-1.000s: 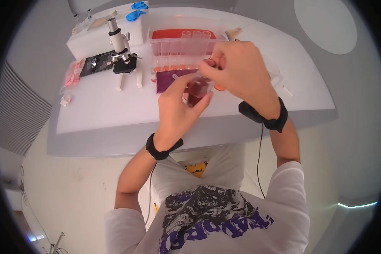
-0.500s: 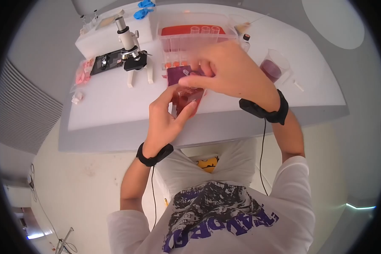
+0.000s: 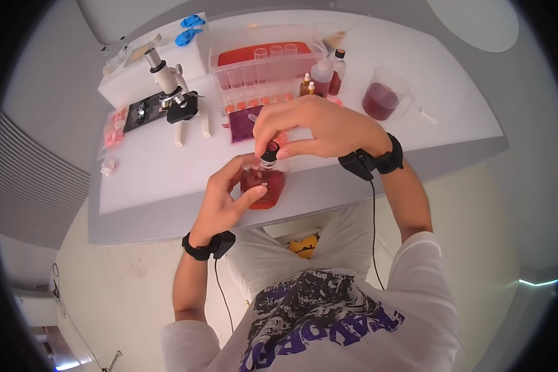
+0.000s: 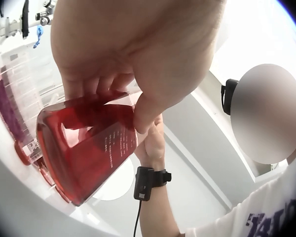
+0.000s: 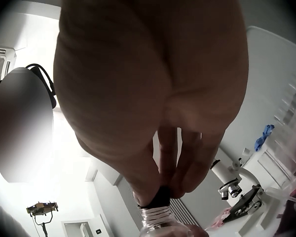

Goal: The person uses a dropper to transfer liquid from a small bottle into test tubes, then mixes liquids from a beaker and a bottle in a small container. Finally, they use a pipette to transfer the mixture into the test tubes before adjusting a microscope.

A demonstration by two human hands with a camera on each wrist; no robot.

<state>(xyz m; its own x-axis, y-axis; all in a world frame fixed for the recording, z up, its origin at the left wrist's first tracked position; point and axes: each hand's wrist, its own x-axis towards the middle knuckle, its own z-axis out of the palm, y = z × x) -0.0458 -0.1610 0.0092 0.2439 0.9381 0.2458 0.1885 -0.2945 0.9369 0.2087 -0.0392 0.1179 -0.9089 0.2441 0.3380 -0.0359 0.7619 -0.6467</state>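
Observation:
A clear flat-sided bottle of red liquid (image 3: 263, 186) stands or is held near the table's front edge; its base contact cannot be told. My left hand (image 3: 220, 201) grips it around the side, thumb across the front. In the left wrist view, white print shows on the bottle (image 4: 89, 148) beside the thumb of the left hand (image 4: 133, 49). Above, my right hand (image 3: 322, 127) pinches the black cap (image 3: 271, 150) at the bottle's neck between thumb and fingers. The right wrist view shows the right hand (image 5: 153, 89) with its fingertips on the black cap (image 5: 160, 196), over the threaded neck.
Behind the hands are a purple mat (image 3: 242, 127), a rack with orange-capped tubes and a clear tub (image 3: 214, 65). A microscope (image 3: 167, 80) stands left. Dropper bottles (image 3: 304, 85), a black-capped bottle (image 3: 336, 77) and a beaker of purple liquid (image 3: 380, 102) are at right.
Both hands and the bottle have moved nearer the table's front edge and somewhat left. The right hand has come onto the bottle's neck with the black cap, and the bottle now looks more upright.

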